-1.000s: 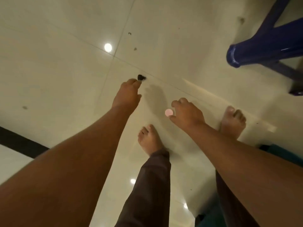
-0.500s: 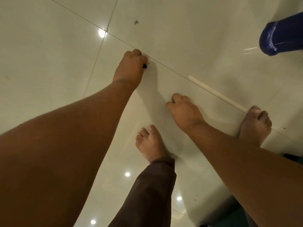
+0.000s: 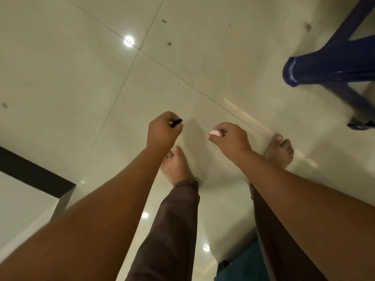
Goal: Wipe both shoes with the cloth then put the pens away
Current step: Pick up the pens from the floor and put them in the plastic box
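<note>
Head view: black item (image 3: 177, 122) in left hand (image 3: 162, 132)

Open floor (image 3: 81, 67) across upper left and centre; blocked upper right by blue stool (image 3: 334, 65), lower left by dark-edged furniture corner (image 3: 60, 191).

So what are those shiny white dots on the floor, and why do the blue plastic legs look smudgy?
Head view: the dots are probably ceiling lamps mirrored in the glossy floor tiles; head view again: the blue plastic legs smear with motion blur, near the wide lens's stretched edge.
</note>
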